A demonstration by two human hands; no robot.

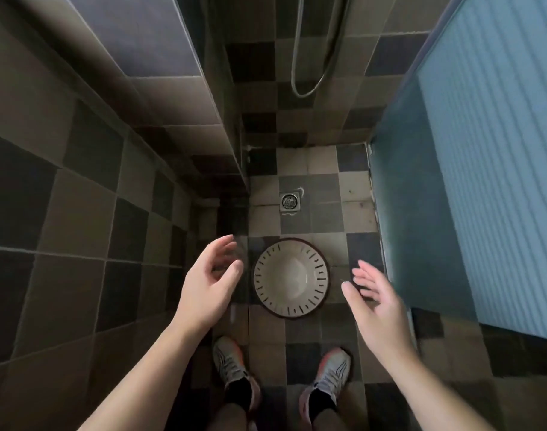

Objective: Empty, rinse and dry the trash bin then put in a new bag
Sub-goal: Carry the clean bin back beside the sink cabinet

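Head view is cutting off both forearms; left hand point(208, 283) and right hand point(376, 301) are hovering beside the trash bin point(291, 277), fingers spread wide, holding nothing.

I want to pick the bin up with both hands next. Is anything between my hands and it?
Nothing visible. The bin stands upright on the tiled floor, with the left hand and right hand open on either side, only bare tiles showing between.
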